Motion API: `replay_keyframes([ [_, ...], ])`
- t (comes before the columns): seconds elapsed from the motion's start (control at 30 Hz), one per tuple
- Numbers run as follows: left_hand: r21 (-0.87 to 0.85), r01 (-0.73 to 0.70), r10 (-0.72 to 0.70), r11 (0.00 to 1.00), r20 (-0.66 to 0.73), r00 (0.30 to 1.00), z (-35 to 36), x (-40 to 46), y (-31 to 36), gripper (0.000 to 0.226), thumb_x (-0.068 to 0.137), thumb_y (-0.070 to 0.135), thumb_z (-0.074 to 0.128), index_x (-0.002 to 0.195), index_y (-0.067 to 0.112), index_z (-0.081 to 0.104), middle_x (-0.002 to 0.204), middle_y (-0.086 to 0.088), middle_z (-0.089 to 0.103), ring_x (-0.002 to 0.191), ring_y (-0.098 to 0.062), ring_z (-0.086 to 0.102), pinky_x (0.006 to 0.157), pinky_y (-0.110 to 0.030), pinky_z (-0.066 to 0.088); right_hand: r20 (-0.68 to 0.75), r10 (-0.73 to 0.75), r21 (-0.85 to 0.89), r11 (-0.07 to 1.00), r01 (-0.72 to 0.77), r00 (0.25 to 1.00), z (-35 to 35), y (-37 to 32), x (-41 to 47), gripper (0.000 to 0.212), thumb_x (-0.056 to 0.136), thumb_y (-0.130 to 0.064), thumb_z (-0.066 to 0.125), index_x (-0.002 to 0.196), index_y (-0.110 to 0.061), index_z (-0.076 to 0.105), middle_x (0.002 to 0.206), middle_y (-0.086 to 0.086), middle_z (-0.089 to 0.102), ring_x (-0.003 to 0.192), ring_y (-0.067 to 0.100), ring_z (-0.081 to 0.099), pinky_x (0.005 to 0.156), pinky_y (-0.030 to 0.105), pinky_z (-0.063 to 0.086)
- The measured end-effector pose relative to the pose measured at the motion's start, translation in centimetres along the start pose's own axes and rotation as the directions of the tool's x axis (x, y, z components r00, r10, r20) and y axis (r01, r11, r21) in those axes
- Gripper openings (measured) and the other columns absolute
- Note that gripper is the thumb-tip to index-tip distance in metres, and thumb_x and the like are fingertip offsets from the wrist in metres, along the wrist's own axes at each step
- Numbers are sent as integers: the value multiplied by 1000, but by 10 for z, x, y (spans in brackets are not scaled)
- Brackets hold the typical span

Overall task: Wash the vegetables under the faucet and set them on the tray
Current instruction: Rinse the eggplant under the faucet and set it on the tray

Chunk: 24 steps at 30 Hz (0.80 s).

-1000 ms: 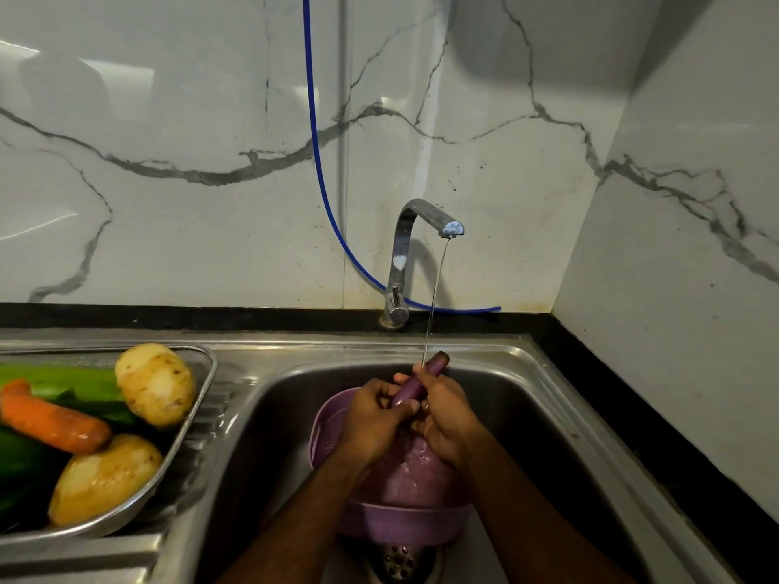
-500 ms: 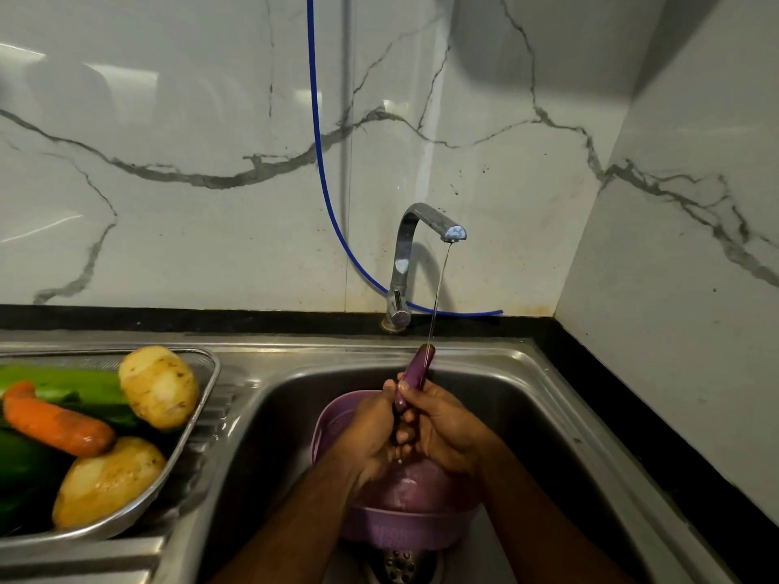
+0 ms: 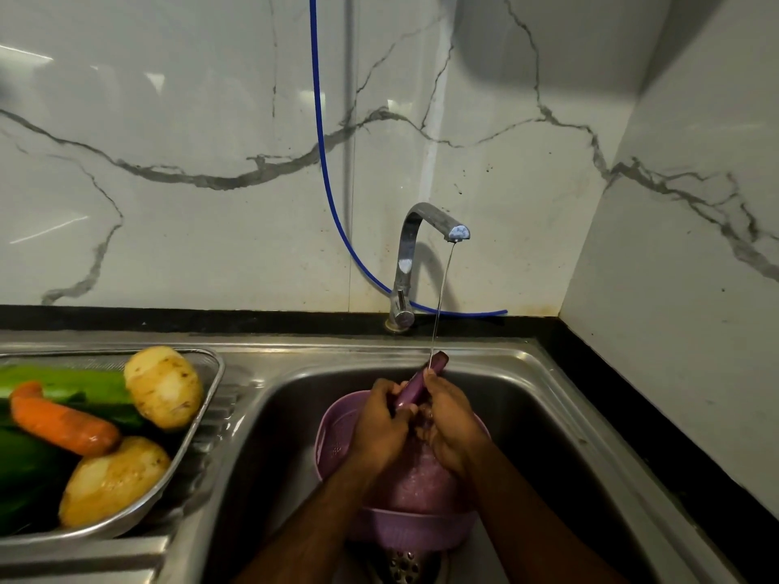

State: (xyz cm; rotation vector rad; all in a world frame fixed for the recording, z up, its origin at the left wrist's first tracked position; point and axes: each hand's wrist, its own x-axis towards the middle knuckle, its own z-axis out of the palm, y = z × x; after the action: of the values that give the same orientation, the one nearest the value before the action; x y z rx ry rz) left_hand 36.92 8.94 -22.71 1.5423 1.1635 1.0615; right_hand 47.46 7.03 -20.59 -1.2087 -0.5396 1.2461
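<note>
Fingers point(image 3: 390, 392) of the left hand point(image 3: 379, 427) curled round the lower part of a slim purple eggplant point(image 3: 415, 387); right hand point(image 3: 449, 419) gripped it from the other side, fingers wrapped close. Eggplant sat at centre frame, tilted, tip up and to the right, directly under a thin stream from the faucet point(image 3: 425, 229). Stream struck it near the tip.

Both hands were over a purple colander point(image 3: 337, 432) standing in the sink point(image 3: 527, 373), lower centre. Could not tell whether anything else lay in the colander; hands hid most of it.

Tray point(image 3: 210, 398) at left of frame, on the drainboard, held two potatoes point(image 3: 162, 387), a carrot point(image 3: 63, 423) and green vegetables point(image 3: 71, 385), partly cut off by the frame edge.

Judgement on progress: late stage. Several items appeared washed and set down; eggplant was in mid-rinse. Left to do: finish the rinse, move the eggplant left to the tray. Further unwashed items: none visible, not confirmed.
</note>
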Motion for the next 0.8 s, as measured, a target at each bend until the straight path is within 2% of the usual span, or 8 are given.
replay_keyframes([
  [0.07,-91,52,-44,994,86,995,-2,-1,4,8,97,11,57,92,16,59,80,-1,65,68,-17,62,56,-22,48,-8,16,35,999,-16,1000,-1,-1,1,22,106,-26,54,121,-13,63,116,14,75,104,28,72,79,43,61],
  [0.17,-274,360,-261,892,339,904,-5,-8,14,29,105,26,39,87,15,59,65,-1,55,47,-9,43,42,-22,33,0,45,116,992,-45,999,-1,-8,-3,21,103,-20,59,106,-2,68,102,19,73,80,27,70,47,31,56],
  [0.3,-410,581,-290,703,581,760,-11,-7,14,39,102,32,33,86,13,63,60,2,47,45,-9,36,47,-24,37,27,37,245,969,-42,999,-3,-14,-2,25,104,-16,57,120,1,61,109,21,69,86,25,71,60,31,62],
  [0.37,-402,614,-289,679,623,727,-16,-6,17,41,101,32,32,85,11,64,57,3,42,42,-10,34,48,-24,38,35,45,233,971,-52,998,-4,-14,1,27,104,-21,57,123,-3,59,117,22,65,88,24,69,53,29,59],
  [0.47,-351,623,-320,699,625,712,-21,-6,20,42,98,33,34,79,12,64,57,3,39,41,-10,32,48,-23,36,63,84,257,961,-98,994,-3,-13,2,22,102,-25,58,111,-4,60,113,20,62,83,24,65,46,28,55],
  [0.57,-322,631,-367,705,595,715,-23,-4,15,45,100,37,33,76,13,64,58,2,44,43,-10,36,45,-21,36,82,95,310,944,-116,992,-1,-13,2,22,100,-27,61,108,-6,60,92,13,63,79,23,62,68,37,58],
  [0.63,-323,625,-384,710,567,729,-22,-4,13,47,103,39,33,83,12,66,61,0,54,45,-10,43,44,-21,38,87,95,332,936,-119,992,2,-14,1,27,94,-29,66,107,-6,60,87,13,61,78,24,61,71,39,58],
  [0.8,-407,380,-258,831,324,910,-12,-3,11,20,104,19,47,106,7,64,78,-7,67,51,-10,54,42,-22,42,-46,66,196,979,-56,997,0,-7,10,39,100,-29,64,126,0,61,107,17,74,97,33,73,70,42,62],
])
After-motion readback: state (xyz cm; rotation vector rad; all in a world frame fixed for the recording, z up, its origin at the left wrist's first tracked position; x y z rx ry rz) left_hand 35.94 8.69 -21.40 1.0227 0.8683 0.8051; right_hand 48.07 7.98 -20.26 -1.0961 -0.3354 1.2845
